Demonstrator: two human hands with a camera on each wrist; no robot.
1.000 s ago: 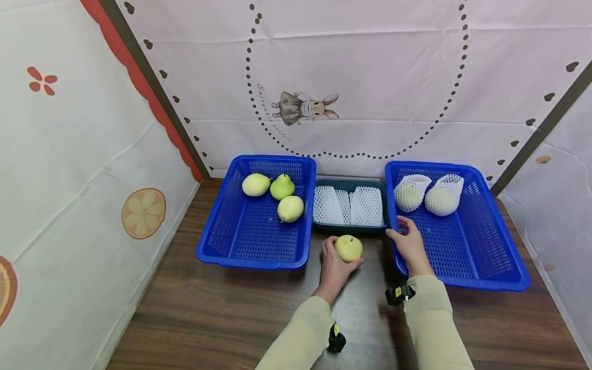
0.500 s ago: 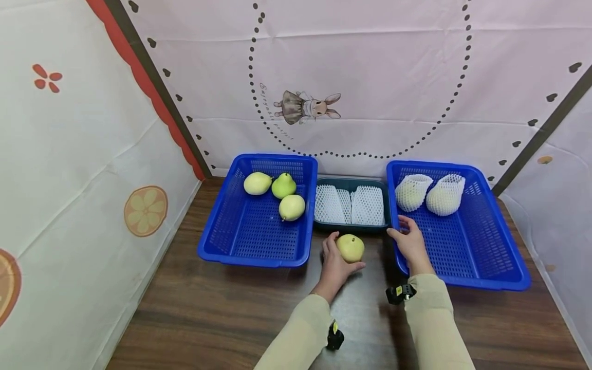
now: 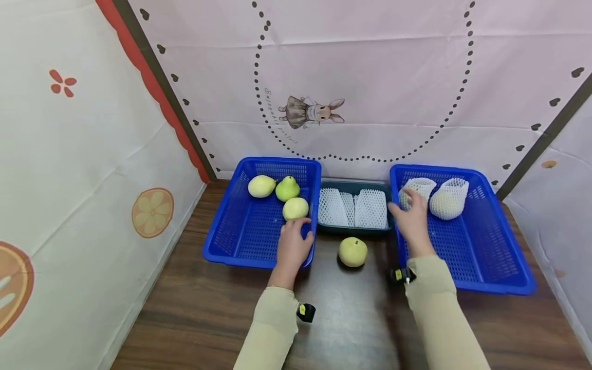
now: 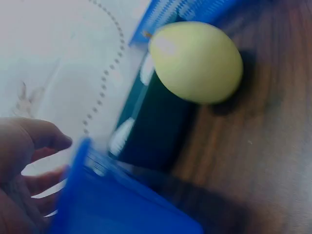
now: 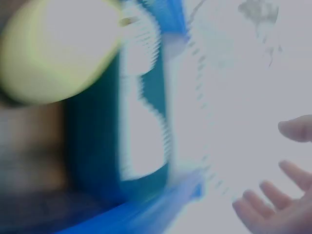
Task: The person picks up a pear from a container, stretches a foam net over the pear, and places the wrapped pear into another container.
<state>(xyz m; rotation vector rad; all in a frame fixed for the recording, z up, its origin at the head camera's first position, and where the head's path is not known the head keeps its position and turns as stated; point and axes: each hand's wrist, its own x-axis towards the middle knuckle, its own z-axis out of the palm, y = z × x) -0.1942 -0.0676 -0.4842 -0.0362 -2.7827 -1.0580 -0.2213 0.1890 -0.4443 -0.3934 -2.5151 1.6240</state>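
Observation:
A pale yellow-green pear (image 3: 353,252) stands on the table between two blue baskets, touched by neither hand. My left hand (image 3: 293,246) is over the right edge of the left basket (image 3: 259,262), fingers loosely bent, just below a pear (image 3: 295,208) inside it; whether it touches the rim is unclear. My right hand (image 3: 413,221), its fingers apart and empty, hovers over the left side of the right basket (image 3: 499,288), near a pear in white foam net (image 3: 418,191). In the right wrist view the right hand (image 5: 280,200) holds nothing.
A dark green tray (image 3: 353,230) with white foam nets (image 3: 371,208) stands between the baskets. Two more pears (image 3: 261,186) lie in the left basket, and another netted pear (image 3: 448,199) in the right one. A printed cloth hangs behind.
My left hand has let go of the pear on the table and moved left to the left basket. My right hand has lifted and moved slightly farther from me, above the right basket's side.

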